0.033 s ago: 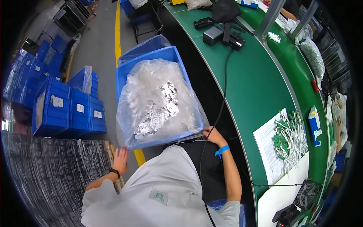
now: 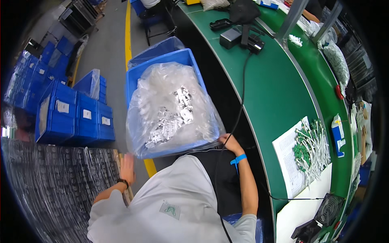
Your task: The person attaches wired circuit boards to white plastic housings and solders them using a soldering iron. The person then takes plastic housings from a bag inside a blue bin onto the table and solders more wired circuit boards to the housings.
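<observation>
A blue plastic bin [image 2: 190, 60] is in front of me, lined with a clear plastic bag [image 2: 156, 87]. Inside the bag lies a heap of small white and metallic parts [image 2: 168, 125]. My right hand [image 2: 231, 143], with a blue wrist strap [image 2: 238, 159], is at the bin's near right corner. Its fingers are curled on the bag's edge there, and the fingertips are partly hidden. Beside the near left corner, my left hand [image 2: 127, 169] is slightly blurred, its fingers stretched out and holding nothing.
A black cable [image 2: 243, 91] hangs from the green workbench [image 2: 279, 93] past my right hand. White wires with green connectors [image 2: 310, 150] lie on paper there. At left stand blue bins [image 2: 60, 115] and a wrapped stack [image 2: 60, 178]. A chair [image 2: 156, 26] is beyond.
My left hand's fingers have lifted slightly and now look straighter. The whole view has shifted a little. My right hand stays at the bin's corner.
</observation>
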Tool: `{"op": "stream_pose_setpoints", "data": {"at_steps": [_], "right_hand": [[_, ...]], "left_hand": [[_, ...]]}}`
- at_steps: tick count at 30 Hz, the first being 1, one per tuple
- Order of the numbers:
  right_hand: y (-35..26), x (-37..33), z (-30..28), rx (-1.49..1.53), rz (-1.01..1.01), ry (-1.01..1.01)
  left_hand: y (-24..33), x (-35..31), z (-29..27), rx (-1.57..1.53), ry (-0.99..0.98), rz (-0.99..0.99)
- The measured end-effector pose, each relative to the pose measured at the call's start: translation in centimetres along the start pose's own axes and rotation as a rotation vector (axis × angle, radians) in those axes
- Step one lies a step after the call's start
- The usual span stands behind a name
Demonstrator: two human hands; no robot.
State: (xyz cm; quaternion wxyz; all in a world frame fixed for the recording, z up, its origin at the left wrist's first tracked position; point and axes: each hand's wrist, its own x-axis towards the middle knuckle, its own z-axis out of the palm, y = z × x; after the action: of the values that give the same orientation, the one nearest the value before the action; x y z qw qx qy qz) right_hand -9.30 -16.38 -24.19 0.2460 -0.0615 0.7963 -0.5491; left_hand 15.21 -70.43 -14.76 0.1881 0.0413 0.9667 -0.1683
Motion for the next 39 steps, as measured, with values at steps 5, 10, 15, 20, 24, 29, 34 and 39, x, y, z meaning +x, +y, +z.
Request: {"op": "stream_pose_setpoints", "data": {"at_steps": [5, 10, 15, 20, 24, 29, 34, 39], "right_hand": [[9.3, 4.4, -2.4, 0.544, 0.472, 0.295], [5.8, 7.0, -2.7, 0.49, 0.182, 0.486], [-2.3, 8.2, -1.5, 0.409, -0.038, 0.314], [-4.5, 6.9, 0.0, 0.436, -0.039, 0.21], [-3.5, 6.1, -0.5, 0.459, -0.01, 0.25], [-4.4, 6.3, -0.8, 0.501, 0.034, 0.145], [-5.0, 9.4, 1.4, 0.557, -0.017, 0.069], [-2.1, 5.8, -0.8, 0.48, 0.087, 0.237]], "left_hand": [[-6.0, 6.3, 6.7, -0.668, 0.074, -0.996], [-2.9, 13.2, -9.6, -0.848, 0.769, -0.461], [3.2, 19.3, -17.6, -0.51, 0.597, 0.141], [-4.3, 25.4, -16.3, -0.244, 0.27, -0.052], [-13.8, 25.3, -12.8, -0.614, 0.829, -0.493], [-25.3, 25.6, 2.7, -0.577, -0.023, -1.062], [-29.5, 23.2, 7.5, -0.297, 0.374, -0.407], [-4.8, 30.9, -8.0, -0.738, 0.63, -0.026]]}}
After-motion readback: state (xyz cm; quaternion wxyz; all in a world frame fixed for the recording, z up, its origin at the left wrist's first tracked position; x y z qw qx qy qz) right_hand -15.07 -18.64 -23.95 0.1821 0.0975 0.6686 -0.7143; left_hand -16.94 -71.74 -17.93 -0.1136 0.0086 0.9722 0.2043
